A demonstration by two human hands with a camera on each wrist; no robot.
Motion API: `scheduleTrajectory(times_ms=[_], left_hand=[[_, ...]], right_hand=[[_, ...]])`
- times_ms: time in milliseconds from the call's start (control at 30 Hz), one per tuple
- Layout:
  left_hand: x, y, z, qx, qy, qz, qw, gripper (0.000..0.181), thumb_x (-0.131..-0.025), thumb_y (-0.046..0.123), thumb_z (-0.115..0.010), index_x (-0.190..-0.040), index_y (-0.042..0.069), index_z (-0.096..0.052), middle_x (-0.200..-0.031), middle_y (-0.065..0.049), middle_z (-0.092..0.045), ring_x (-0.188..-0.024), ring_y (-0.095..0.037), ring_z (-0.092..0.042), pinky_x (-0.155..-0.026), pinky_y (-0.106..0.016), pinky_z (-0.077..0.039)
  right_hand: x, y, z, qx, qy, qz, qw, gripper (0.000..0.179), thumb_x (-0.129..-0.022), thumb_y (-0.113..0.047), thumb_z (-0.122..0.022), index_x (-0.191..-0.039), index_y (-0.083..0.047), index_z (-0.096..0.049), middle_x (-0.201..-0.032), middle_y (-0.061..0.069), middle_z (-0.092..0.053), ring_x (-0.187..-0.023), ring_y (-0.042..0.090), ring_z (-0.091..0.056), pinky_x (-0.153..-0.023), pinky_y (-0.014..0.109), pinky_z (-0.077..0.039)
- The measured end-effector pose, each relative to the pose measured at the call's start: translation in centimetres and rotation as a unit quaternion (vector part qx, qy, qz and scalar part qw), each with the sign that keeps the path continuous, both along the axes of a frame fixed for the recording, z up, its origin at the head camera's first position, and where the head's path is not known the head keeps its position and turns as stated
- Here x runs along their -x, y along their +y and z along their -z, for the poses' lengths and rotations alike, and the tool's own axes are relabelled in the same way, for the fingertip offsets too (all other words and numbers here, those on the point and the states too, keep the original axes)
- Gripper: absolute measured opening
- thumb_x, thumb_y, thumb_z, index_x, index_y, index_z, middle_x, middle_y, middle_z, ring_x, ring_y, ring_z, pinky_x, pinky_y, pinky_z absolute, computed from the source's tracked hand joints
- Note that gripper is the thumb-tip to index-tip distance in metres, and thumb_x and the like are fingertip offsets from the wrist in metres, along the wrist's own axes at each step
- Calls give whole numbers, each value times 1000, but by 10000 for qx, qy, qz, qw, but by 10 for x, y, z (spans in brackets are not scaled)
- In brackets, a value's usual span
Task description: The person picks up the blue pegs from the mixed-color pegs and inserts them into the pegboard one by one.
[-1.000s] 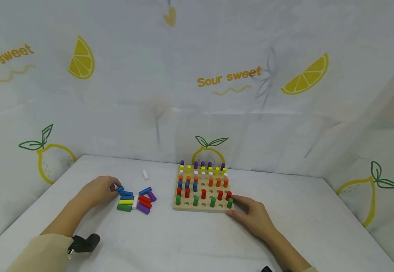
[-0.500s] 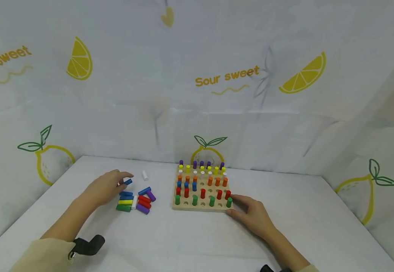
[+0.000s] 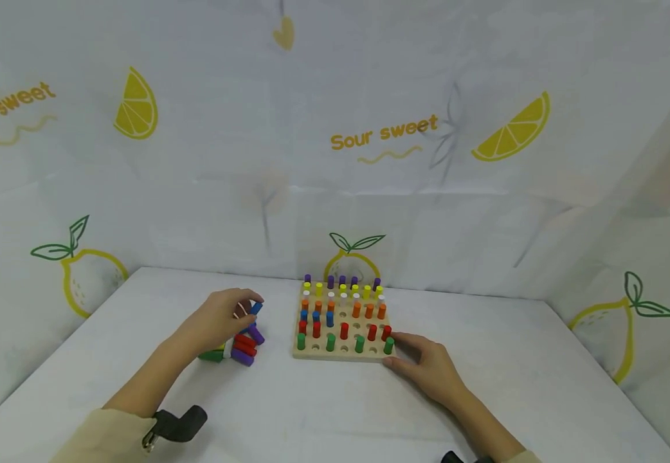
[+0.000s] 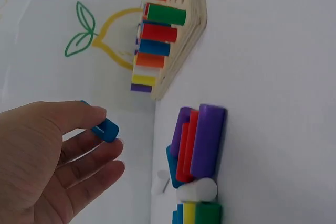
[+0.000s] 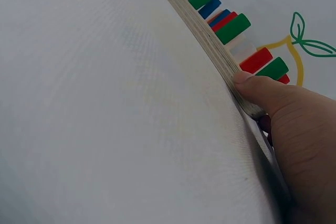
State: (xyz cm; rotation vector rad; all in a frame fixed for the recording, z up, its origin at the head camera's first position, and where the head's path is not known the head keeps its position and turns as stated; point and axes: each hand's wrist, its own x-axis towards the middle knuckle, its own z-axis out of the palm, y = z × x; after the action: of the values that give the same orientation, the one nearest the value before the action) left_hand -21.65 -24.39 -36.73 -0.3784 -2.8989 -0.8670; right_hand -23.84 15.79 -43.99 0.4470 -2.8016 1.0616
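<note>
Between thumb and fingertips, my left hand [image 3: 219,321] pinches a blue peg [image 4: 107,130], raised above the table over the pile of loose pegs. Below it lie a purple peg [image 4: 209,140], red pegs [image 3: 245,345], a white peg [image 4: 199,190] and a green peg [image 4: 209,213]; the hand hides part of the pile in the head view. A wooden pegboard [image 3: 337,355] stands right of the pile, with rows of upright coloured pegs and some bare holes. My right hand [image 3: 427,370] grips its front right corner, the thumb [image 5: 257,85] on the front edge.
A white cloth covers the table [image 3: 312,411]. Behind it hangs a white curtain [image 3: 225,212] printed with lemons and words. A black wrist mount [image 3: 181,424] sits at the left sleeve.
My left hand has lifted the blue peg from the left side of the pile and carried it right, towards the pegboard. The right hand stays at the board's corner.
</note>
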Motion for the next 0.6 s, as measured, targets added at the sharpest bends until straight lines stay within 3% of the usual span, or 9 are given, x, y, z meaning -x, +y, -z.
scheduleTrajectory(times_ms=[267,600], left_hand=[[10,31,-1,-289,58,-26,9996,32,-94,12,-68,-126,11,-67,-106,-4,-72,-93,-16,-67,-76,-30,-61],[21,70,-3,-531,512,100,9972,30,-93,11,-69,-122,12,-71,-113,-3,-75,-95,-17,-71,-79,-33,-62]], right_hand=[[0,0,0,24,13,20,10000,56,-84,-38,-82,-130,-10,-68,-135,10,-68,-133,34,-59,-113,54,-45],[1,0,2,62,-17,-2,10000,55,-84,-38,-82,-130,-10,-68,-135,10,-68,-133,34,-59,-113,54,-45]])
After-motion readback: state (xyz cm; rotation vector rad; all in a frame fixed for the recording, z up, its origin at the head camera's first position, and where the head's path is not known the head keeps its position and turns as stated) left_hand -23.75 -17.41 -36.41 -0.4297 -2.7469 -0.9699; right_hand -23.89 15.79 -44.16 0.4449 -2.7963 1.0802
